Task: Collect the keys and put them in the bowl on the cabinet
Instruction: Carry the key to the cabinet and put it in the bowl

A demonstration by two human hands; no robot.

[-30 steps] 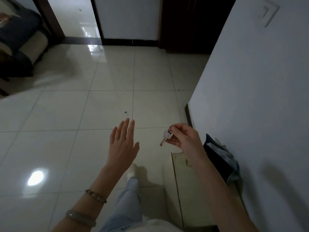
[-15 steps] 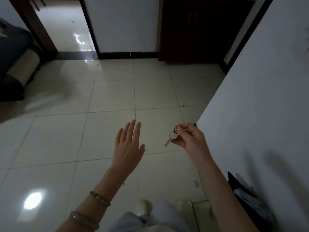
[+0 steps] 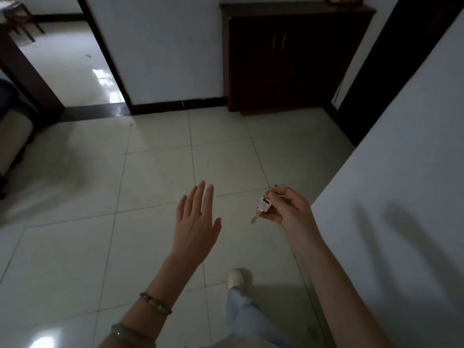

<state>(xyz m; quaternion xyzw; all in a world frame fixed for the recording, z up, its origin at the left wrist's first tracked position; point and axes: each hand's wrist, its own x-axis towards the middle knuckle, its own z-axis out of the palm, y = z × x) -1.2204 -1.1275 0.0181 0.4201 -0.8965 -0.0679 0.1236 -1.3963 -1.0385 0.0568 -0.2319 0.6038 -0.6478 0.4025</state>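
Observation:
My right hand (image 3: 288, 209) pinches a small silver key set (image 3: 261, 208) by its head, the blade hanging down to the left. Beside it, my left hand (image 3: 197, 222) is held out flat with fingers apart and nothing in it. A dark red-brown cabinet (image 3: 288, 59) with two doors stands against the far wall. On its top at the right, part of something (image 3: 335, 0) shows at the frame's upper edge; I cannot tell whether it is the bowl.
A white wall (image 3: 401, 172) runs close along my right side, ending at a dark door frame (image 3: 391, 71). A doorway (image 3: 62, 61) opens at the far left, a sofa arm (image 3: 12, 136) beside it. Pale floor tiles (image 3: 163, 159) lie ahead; my foot (image 3: 237, 277) is below.
The view has lifted and moved forward: the cabinet now shows in full and nearer. The dark bag by the right wall has left the frame. Both hands keep their pose.

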